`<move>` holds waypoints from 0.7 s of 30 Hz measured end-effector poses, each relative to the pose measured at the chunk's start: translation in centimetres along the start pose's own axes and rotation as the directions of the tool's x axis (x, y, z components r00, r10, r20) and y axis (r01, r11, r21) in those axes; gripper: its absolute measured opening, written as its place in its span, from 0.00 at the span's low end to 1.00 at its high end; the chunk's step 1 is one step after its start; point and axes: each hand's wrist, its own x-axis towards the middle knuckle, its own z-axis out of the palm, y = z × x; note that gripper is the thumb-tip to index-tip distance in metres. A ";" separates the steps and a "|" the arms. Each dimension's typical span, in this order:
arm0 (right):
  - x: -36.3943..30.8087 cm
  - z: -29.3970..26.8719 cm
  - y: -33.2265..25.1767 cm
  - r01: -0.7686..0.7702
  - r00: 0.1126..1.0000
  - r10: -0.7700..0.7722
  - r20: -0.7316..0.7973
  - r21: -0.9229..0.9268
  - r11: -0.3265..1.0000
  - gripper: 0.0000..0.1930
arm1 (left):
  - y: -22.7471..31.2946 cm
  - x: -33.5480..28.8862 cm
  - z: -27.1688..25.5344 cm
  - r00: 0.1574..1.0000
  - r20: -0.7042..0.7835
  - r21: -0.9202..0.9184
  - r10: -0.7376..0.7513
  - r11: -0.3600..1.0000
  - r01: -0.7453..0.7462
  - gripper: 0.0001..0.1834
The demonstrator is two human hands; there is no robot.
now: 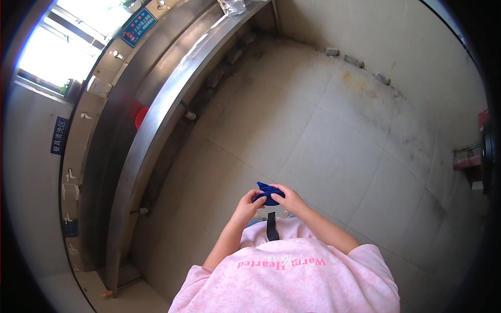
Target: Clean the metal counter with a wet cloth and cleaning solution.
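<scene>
A crumpled dark blue cloth is held up in front of my body, over the tiled floor. My left hand is closed on its left side, thumb on top. From the right, my right hand pinches the same cloth, its thumb close to the left one. One corner of the cloth sticks up above the fingers. Its underside is hidden. Just below the hands a black strap hangs down the front of my pink shirt.
To the left runs a long steel trough sink with a red basin in it and several taps along the wall. A clear plastic bag lies at its far end. Small grey blocks line the far wall's foot.
</scene>
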 end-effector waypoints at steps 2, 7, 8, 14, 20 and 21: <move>-0.2 -0.1 0.0 -0.008 1.000 0.008 -0.004 0.004 1.000 0.22 | 0.1 0.2 0.3 0.999 -0.026 0.001 -0.036 0.999 0.036 0.10; -0.7 -0.3 0.2 0.010 0.997 -0.021 -0.075 -0.150 0.989 0.24 | -0.1 0.5 0.0 0.999 -0.036 -0.007 -0.017 1.000 0.017 0.08; -0.8 -0.4 0.2 0.009 0.997 -0.021 -0.074 -0.153 0.988 0.24 | -0.2 0.5 -0.1 0.999 -0.042 -0.007 -0.001 1.000 0.001 0.08; -0.8 -0.4 1.3 -0.099 0.995 0.099 -0.011 -0.136 0.986 0.25 | -1.1 -0.1 -0.8 1.000 -0.025 -0.098 0.008 0.995 -0.010 0.10; -0.6 0.3 2.7 -0.121 0.992 0.124 0.020 -0.097 0.988 0.24 | -1.9 -0.6 -1.4 0.999 -0.040 -0.129 0.017 0.991 -0.022 0.12; -0.6 0.6 2.8 -0.096 0.995 0.097 0.000 -0.065 0.993 0.28 | -2.1 -0.7 -1.5 0.999 -0.045 -0.133 0.014 0.991 -0.020 0.12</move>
